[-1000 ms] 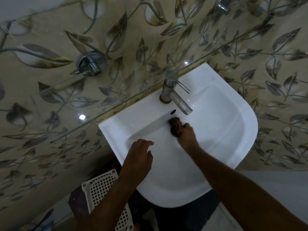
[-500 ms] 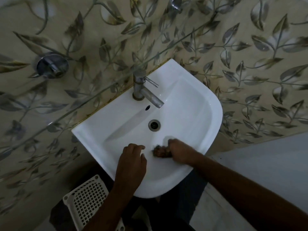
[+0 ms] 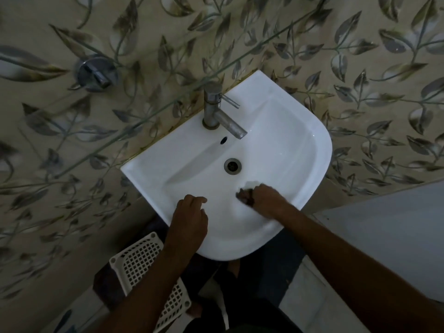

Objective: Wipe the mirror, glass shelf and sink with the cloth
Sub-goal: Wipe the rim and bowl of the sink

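A white wall-mounted sink (image 3: 300,131) fills the middle of the head view, with a drain (image 3: 232,165) in its bowl and a steel tap (image 3: 217,110) at the back. My right hand (image 3: 266,199) presses a small dark cloth (image 3: 245,195) against the near inner wall of the bowl, below and right of the drain. My left hand (image 3: 189,218) rests on the sink's near-left rim, fingers loosely curled, holding nothing. The edge of a glass shelf (image 3: 149,121) runs diagonally above the sink. No mirror is in view.
Leaf-patterned tiles cover the wall around the sink. A chrome wall valve (image 3: 96,73) sits at upper left. A white perforated plastic basket (image 3: 146,265) stands on the floor under my left forearm. A pale surface (image 3: 396,236) lies to the right.
My right hand moved the cloth from beside the drain under the tap down to the near wall of the bowl, then slightly right. My left hand stayed on the rim.
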The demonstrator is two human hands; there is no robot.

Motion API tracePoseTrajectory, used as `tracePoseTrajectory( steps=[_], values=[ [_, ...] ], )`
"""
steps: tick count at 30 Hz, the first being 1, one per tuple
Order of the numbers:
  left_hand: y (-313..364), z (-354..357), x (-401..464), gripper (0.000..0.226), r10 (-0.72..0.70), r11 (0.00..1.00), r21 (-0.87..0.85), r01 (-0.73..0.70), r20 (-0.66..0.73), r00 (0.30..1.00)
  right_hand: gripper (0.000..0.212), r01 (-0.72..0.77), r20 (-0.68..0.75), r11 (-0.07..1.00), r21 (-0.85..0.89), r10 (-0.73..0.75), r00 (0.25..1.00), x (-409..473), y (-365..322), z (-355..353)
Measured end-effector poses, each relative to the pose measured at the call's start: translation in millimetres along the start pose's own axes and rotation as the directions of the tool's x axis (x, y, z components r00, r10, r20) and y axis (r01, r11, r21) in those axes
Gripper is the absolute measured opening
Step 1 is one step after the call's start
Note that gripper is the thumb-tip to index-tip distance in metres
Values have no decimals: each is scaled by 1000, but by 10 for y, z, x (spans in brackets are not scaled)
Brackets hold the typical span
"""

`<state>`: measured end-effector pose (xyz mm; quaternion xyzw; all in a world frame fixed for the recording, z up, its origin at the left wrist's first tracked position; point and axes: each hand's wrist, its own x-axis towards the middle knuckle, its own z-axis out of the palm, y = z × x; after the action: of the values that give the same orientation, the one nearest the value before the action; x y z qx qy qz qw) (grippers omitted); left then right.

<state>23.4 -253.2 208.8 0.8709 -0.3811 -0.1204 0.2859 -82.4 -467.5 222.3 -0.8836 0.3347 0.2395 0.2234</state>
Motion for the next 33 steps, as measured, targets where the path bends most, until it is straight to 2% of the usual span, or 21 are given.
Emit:
tracePoseTrajectory(
  steps=[2,3,7,9,11,14,18,21,23,26,29,31,33],
  values=[
    [16,-52,-12,26,-19,999,-31,19,8,1000,31,6,173,993,122,-27,985,-205,-429,145],
    [35,-41,-11,25,-39,998,-50,39,6,999,32,13,189,987,161,-44,981,-255,-594,260],
    [79,-70,-6,24,-141,984,-119,130,-88,986,29,96,55,944,316,-119,991,-359,-975,590],
    [67,-61,-21,27,-140,982,-141,127,-91,986,26,149,29,937,316,-166,986,-418,-901,620],
    [27,-35,-51,30,-69,994,-76,72,40,997,27,153,50,957,246,-170,984,-478,-720,557],
    [103,-25,-38,32,-57,997,-49,66,158,986,25,44,33,997,60,-46,998,-513,-328,333],
    [293,58,59,43,-28,999,-26,34,213,977,33,-71,-151,967,-246,34,988,-450,252,-51],
    [373,90,121,50,-48,998,-29,57,247,968,46,-157,-336,953,-257,64,940,-406,588,-143],
    [409,99,134,49,-38,998,-37,48,242,970,55,-116,-368,970,-212,31,929,-439,619,-84],
    [447,124,145,46,-26,997,-58,41,235,972,61,79,-361,987,-139,-125,924,-652,462,154],
    [512,178,166,42,-20,993,-106,46,231,973,58,257,-318,965,-57,-262,911,-993,241,377],
    [540,232,183,39,18,994,-111,9,238,971,55,274,-324,960,60,-241,915,-1146,181,426],
    [567,311,213,36,64,993,-117,-35,252,966,52,230,-366,966,117,-173,914,-1137,271,419]
  ],
)
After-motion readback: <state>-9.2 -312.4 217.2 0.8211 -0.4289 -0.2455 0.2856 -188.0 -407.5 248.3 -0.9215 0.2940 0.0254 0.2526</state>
